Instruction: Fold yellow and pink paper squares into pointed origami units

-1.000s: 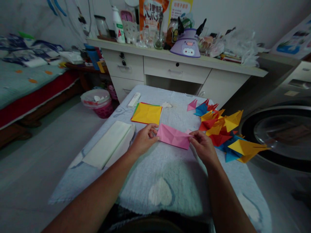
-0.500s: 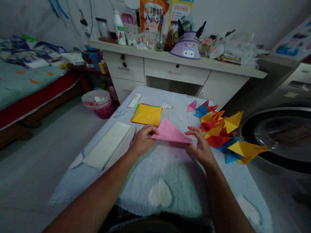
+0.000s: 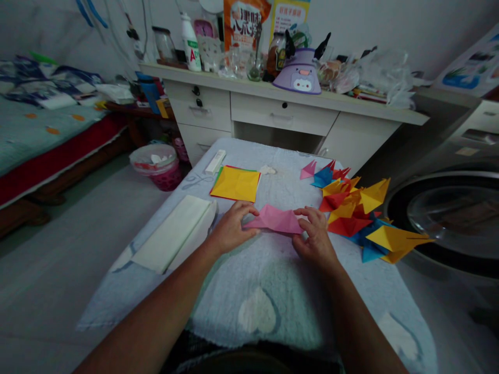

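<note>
A pink sheet of origami paper (image 3: 276,219), creased and partly folded, is held between both hands just over the cloth. My left hand (image 3: 236,227) pinches its left corner between thumb and fingers. At the other end, my right hand (image 3: 315,236) grips the right side, fingers on top and thumb below. Beyond the left hand lies a stack of square paper (image 3: 236,183), yellow on top with red and green edges showing. To the right of my right hand sits a heap of folded paper cranes (image 3: 346,208) in yellow, red, blue and pink.
The pale blue cloth (image 3: 257,275) covers the table. On its left lie a long white folded packet (image 3: 175,234) and a small white box (image 3: 215,162). A cluttered white desk (image 3: 280,101) stands behind, a washing machine (image 3: 460,208) at right, a pink bin (image 3: 163,174) at left.
The pink paper has gone from a tall triangle to a lower, flatter shape as its peak came down. My right hand has moved left, closer to my left hand.
</note>
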`<control>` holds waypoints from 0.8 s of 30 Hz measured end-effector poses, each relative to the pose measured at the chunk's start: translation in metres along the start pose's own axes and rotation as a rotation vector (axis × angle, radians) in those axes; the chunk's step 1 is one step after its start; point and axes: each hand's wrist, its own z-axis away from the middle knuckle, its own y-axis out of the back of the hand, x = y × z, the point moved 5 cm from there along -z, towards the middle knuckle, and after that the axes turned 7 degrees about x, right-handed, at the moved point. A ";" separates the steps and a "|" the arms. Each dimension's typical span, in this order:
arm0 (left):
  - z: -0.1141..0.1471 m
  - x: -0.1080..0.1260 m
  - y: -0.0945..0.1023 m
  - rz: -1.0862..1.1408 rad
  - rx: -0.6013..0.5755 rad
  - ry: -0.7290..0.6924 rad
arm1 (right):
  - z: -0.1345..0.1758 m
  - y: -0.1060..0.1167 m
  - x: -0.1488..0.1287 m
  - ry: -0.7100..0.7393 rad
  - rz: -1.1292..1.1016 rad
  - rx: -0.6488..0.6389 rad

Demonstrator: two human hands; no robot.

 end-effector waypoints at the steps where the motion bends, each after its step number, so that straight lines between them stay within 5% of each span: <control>1: 0.000 0.002 0.001 -0.020 0.005 -0.006 | 0.000 0.000 -0.001 -0.008 0.013 -0.007; 11: 0.004 0.014 -0.006 -0.035 -0.094 -0.161 | -0.001 -0.004 -0.004 0.009 0.025 -0.087; 24: 0.013 0.014 -0.016 -0.107 -0.240 -0.139 | 0.002 -0.010 -0.010 0.095 -0.145 -0.339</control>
